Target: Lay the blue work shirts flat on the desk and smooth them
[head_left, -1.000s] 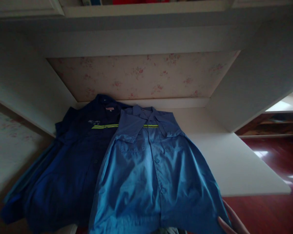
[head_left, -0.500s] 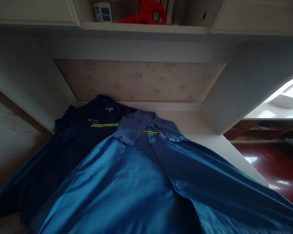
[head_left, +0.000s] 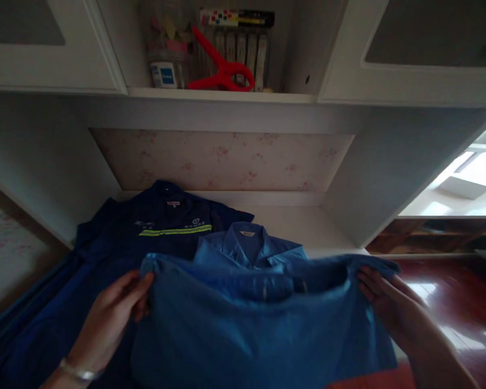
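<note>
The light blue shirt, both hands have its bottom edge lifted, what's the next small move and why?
Probably carry the held edge forward and lay it over the collar. The left hand and right hand grip the light blue shirt at its sides, hem raised above the chest, so the fold looks half made.

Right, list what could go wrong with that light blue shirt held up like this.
The light blue shirt is held only at its top corners by the left hand and right hand, so it may sag unevenly. Its collar end overlaps the dark blue shirt, which could get dragged or rumpled.
</note>
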Action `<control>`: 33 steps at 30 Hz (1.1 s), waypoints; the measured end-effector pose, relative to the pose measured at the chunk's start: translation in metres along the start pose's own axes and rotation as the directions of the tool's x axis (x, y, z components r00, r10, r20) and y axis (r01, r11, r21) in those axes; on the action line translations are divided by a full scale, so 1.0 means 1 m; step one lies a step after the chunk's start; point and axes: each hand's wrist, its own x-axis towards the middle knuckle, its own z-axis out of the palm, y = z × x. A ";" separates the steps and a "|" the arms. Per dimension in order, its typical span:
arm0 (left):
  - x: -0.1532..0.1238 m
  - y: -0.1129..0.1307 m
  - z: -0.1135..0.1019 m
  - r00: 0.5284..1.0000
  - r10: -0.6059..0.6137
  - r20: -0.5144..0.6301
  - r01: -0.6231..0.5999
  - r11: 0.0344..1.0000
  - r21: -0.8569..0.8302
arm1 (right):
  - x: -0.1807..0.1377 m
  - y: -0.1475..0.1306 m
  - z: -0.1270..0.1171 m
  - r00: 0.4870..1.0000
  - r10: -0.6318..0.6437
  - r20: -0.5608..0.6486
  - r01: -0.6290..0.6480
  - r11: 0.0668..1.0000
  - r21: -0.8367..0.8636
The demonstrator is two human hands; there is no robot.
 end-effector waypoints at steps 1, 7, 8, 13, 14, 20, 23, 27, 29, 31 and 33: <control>0.029 0.008 0.013 0.999 0.020 0.031 -0.019 1.000 -0.019 | 0.023 -0.008 0.023 0.999 0.030 0.036 -0.032 0.996 0.080; 0.126 0.017 0.094 0.974 0.223 -0.033 -0.209 0.949 0.237 | 0.089 -0.005 0.152 0.986 -0.150 0.070 0.165 0.905 -0.392; 0.124 0.011 0.107 0.951 0.309 -0.004 -0.292 0.904 0.313 | 0.086 0.008 0.165 0.972 -0.190 0.137 0.234 0.816 -0.528; 0.105 -0.019 0.161 0.706 0.564 0.429 -0.681 0.374 0.630 | 0.071 0.074 0.193 0.932 -0.024 0.362 0.355 0.264 -0.897; 0.107 -0.021 0.169 0.687 0.549 0.476 -0.697 0.315 0.644 | 0.074 0.081 0.191 0.937 0.006 0.350 0.340 0.223 -0.914; 0.144 -0.014 0.221 0.664 0.433 0.610 -0.734 0.221 0.642 | 0.129 0.089 0.157 0.957 0.046 0.288 0.280 0.129 -0.951; 0.161 -0.007 0.256 0.637 0.379 0.671 -0.768 0.233 0.597 | 0.164 0.088 0.137 0.961 0.050 0.274 0.267 0.110 -0.957; 0.186 0.001 0.306 0.606 0.367 0.706 -0.795 0.251 0.552 | 0.210 0.088 0.116 0.969 0.057 0.240 0.234 0.090 -0.968; 0.201 0.004 0.331 0.597 0.359 0.717 -0.802 0.265 0.535 | 0.232 0.088 0.108 0.972 0.057 0.228 0.223 0.081 -0.971; 0.217 0.006 0.354 0.594 0.343 0.728 -0.804 0.285 0.522 | 0.252 0.087 0.100 0.973 0.045 0.225 0.221 0.074 -0.972; 0.233 0.007 0.374 0.595 0.323 0.736 -0.801 0.309 0.512 | 0.272 0.088 0.093 0.973 0.041 0.227 0.224 0.071 -0.972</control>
